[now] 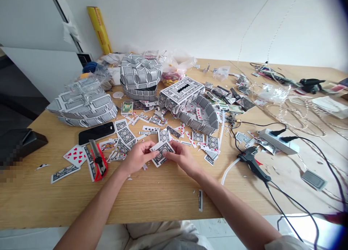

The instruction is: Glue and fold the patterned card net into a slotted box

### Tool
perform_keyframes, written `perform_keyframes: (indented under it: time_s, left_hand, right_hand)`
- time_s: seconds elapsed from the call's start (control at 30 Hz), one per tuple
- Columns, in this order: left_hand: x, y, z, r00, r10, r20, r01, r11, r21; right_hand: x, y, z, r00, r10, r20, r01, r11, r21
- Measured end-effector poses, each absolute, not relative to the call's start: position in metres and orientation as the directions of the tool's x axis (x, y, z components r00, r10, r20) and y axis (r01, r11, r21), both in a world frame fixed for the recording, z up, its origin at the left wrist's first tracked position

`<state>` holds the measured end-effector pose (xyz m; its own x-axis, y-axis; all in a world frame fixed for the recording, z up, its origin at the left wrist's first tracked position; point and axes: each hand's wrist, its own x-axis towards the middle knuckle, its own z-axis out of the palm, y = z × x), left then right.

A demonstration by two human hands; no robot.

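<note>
Both my hands meet over the front middle of the table, pinching playing cards with patterned backs between thumbs and fingers. My left hand is closed on the cards' left side, my right hand on their right. Another card stands out just behind them; I cannot tell whether it is held too. Cut card strips and whole cards lie behind my hands. Left of my left hand is a red utility knife on a card strip, beside a ten of hearts.
Boxes covered in cards stand at the back, with an open card-walled tray before them. A black phone lies left. To the right are a glue gun, a power strip and tangled cords. A dark object sits at the left edge.
</note>
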<state>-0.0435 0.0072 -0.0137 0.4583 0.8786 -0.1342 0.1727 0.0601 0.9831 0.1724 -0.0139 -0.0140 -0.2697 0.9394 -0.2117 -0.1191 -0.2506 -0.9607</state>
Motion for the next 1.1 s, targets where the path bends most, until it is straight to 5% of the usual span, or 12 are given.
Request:
perform_keyframes:
  time_s: [0.2, 0.53, 1.1]
  left_hand:
    - [-0.0447, 0.0034, -0.0140, 0.521, 0.830, -0.202, 0.302, 0.042, 0.952]
    - [-0.0371, 0.0038, -0.0134, 0.387, 0.918, -0.090, 0.212, 0.006, 0.977]
    - [-0.0415, 0.0043, -0.0128, 0.428, 0.901, -0.071, 0.279, -0.057, 0.959]
  right_hand:
    - [0.1753, -0.0137, -0.0207, -0.225, 0.970, -0.097, 0.047, -0.089, -0.995]
    - [0.1731, -0.0127, -0.0223, -0.125, 0.984, -0.125, -0.068, -0.134, -0.989]
    - [0.1770, -0.0125, -0.0130, -0.207, 0.972, -0.114, -0.103, -0.138, -0.985]
